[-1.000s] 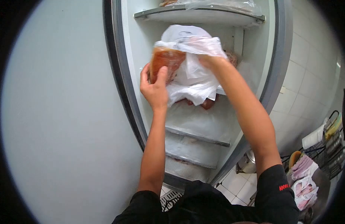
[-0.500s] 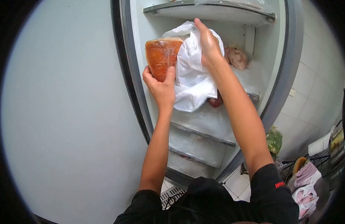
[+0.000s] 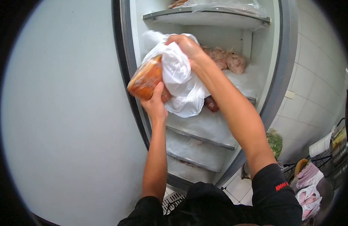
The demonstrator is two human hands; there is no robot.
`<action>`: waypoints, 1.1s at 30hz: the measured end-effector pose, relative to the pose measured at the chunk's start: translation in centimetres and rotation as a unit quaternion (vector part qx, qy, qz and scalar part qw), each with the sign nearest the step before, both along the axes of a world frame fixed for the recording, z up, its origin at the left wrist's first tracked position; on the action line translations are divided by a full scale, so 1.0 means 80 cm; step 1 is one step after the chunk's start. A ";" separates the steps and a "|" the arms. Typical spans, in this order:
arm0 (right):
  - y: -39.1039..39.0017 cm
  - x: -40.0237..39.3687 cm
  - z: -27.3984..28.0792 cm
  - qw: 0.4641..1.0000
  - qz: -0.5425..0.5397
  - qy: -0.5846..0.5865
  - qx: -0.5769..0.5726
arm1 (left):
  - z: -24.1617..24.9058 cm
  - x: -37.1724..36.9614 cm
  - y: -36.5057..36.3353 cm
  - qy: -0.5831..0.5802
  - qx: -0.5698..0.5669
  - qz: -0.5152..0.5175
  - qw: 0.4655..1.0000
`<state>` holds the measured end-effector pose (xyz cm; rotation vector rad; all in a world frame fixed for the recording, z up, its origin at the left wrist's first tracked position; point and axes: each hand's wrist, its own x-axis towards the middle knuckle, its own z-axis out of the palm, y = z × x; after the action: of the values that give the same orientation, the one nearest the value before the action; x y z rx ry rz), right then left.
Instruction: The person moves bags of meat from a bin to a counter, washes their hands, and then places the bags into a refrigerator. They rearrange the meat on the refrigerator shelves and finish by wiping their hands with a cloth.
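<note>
An orange-brown block of food in clear wrap (image 3: 147, 79) is tilted in front of the open freezer, partly inside a white plastic bag (image 3: 181, 83). My left hand (image 3: 156, 103) grips the block from below, its thumb on the front face. My right hand (image 3: 187, 49) is closed on the upper part of the bag, above and to the right of the block. The bag hides the block's right side. Behind the bag, a dark red piece (image 3: 211, 104) shows at a shelf edge.
Pale pinkish frozen lumps (image 3: 234, 63) lie on the middle shelf. The upper shelf (image 3: 215, 15) holds bagged items. More frosted shelves (image 3: 196, 148) sit below. A wide grey panel (image 3: 68, 113) stands at left. At lower right are a green bundle (image 3: 274, 143) and bagged pink items (image 3: 309, 199).
The block and bag have moved left and slightly down, and the block is tilted more. My right hand has moved left and lower, its fingers now closed on the bag.
</note>
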<state>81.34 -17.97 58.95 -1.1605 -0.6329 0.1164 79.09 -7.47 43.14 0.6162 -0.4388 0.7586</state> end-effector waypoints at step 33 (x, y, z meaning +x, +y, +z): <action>-0.250 -0.294 -0.192 0.375 -0.748 -0.496 -0.233 | 0.086 -0.105 0.008 -0.075 -0.007 -0.399 0.914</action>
<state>57.84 -37.97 43.61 -1.9081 -0.2576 -2.3164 70.68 -6.84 50.00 0.3125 -0.7619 0.0209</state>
